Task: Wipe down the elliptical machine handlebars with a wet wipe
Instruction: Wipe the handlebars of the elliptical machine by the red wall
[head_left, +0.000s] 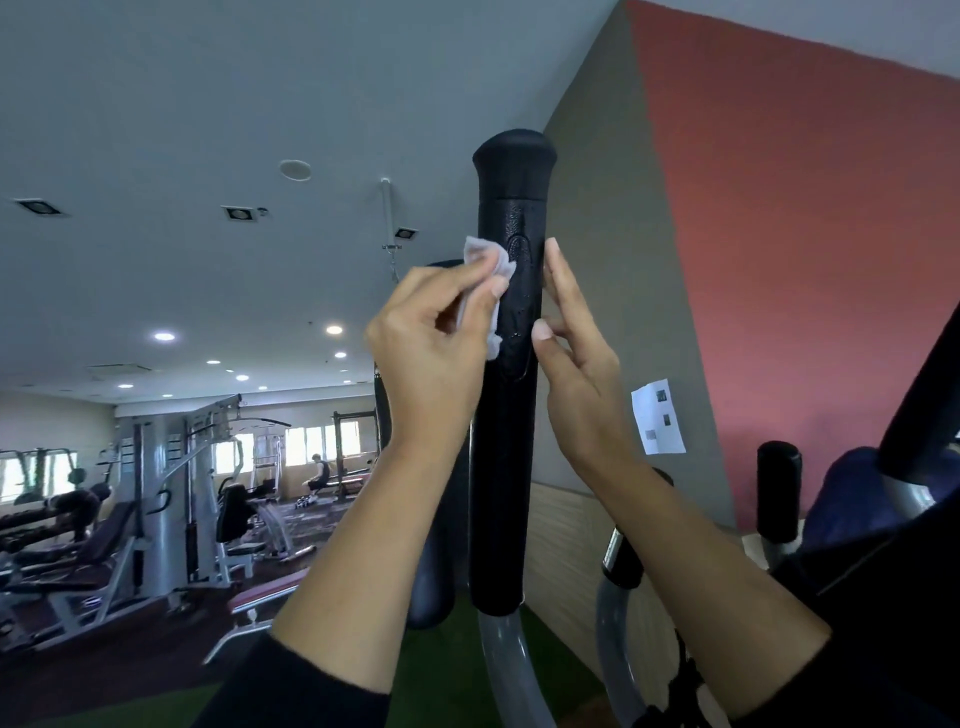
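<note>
A black padded handlebar (506, 467) of the elliptical stands upright in the middle of the view, with a rounded cap on top and wet drops on its upper grip. My left hand (431, 348) pinches a small crumpled white wet wipe (491, 275) and presses it against the bar's left side. My right hand (576, 364) rests flat against the bar's right side, fingers straight and pointing up, holding nothing. A grey metal tube (498, 654) continues below the grip.
Another black handle (779, 488) and a dark machine part (924, 415) stand at the right. A red and grey wall with a paper notice (657, 418) is behind. Weight machines (171, 493) and benches fill the gym at the left, where a person sits far off.
</note>
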